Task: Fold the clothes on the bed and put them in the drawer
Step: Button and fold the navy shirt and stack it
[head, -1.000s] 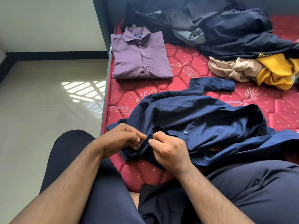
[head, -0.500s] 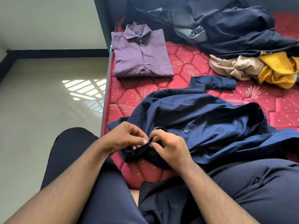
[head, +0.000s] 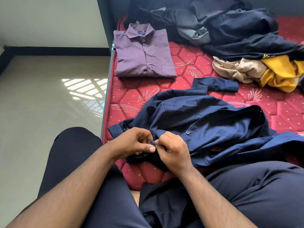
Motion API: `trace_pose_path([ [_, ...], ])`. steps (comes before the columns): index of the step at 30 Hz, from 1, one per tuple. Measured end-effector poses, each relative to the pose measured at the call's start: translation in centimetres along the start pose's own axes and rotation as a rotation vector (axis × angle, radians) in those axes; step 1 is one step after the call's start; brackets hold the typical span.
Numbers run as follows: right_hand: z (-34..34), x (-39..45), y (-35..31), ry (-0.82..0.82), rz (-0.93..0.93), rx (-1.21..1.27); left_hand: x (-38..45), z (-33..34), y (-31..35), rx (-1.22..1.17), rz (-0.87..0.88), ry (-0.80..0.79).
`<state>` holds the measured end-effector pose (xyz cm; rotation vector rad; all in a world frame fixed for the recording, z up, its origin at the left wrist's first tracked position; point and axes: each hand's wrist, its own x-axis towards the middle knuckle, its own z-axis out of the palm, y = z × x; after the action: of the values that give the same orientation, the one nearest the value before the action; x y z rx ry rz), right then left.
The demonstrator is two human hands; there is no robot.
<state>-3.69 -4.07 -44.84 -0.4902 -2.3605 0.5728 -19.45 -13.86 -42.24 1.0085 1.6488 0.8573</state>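
Observation:
A navy blue shirt (head: 205,119) lies spread and rumpled on the red mattress (head: 134,96) in front of me. My left hand (head: 133,142) and my right hand (head: 174,150) meet at its near front edge, and both pinch the fabric at a small button between their fingertips. One sleeve stretches toward the far right. A folded purple shirt (head: 143,53) lies flat at the mattress's far left corner. No drawer is in view.
A heap of dark and grey clothes (head: 230,27) fills the back of the bed. A beige garment (head: 235,68) and a yellow one (head: 281,74) lie crumpled at the right. Tiled floor (head: 49,104) lies left of the bed. My dark-trousered legs fill the foreground.
My fingertips have drawn closer together on the shirt's front edge, working the button. The shirt and the other clothes lie as before.

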Motion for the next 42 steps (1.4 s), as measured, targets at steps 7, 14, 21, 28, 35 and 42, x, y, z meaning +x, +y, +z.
trace_pose_path([
  [7,-1.8,1.1,0.9,-0.446,0.382,0.081,-0.8,-2.6,-1.5,0.405,-0.037,0.058],
  [14,-4.8,2.5,2.6,-0.809,0.2,-0.159,-0.2,-3.0,-1.5,0.517,-0.006,0.069],
  [21,-3.7,1.8,2.4,-0.751,-0.043,-0.379,-0.3,-2.6,-1.1,0.593,-0.152,0.113],
  [28,-3.4,1.5,2.0,-0.416,0.113,-0.134,1.2,1.0,2.8,0.625,0.077,0.39],
  [35,-3.5,1.2,2.5,-0.352,0.183,-0.043,2.7,2.9,2.1,0.541,0.042,0.362],
  [42,-3.1,1.5,3.1,-0.308,0.18,-0.008,3.1,3.4,1.3,0.676,0.193,0.329],
])
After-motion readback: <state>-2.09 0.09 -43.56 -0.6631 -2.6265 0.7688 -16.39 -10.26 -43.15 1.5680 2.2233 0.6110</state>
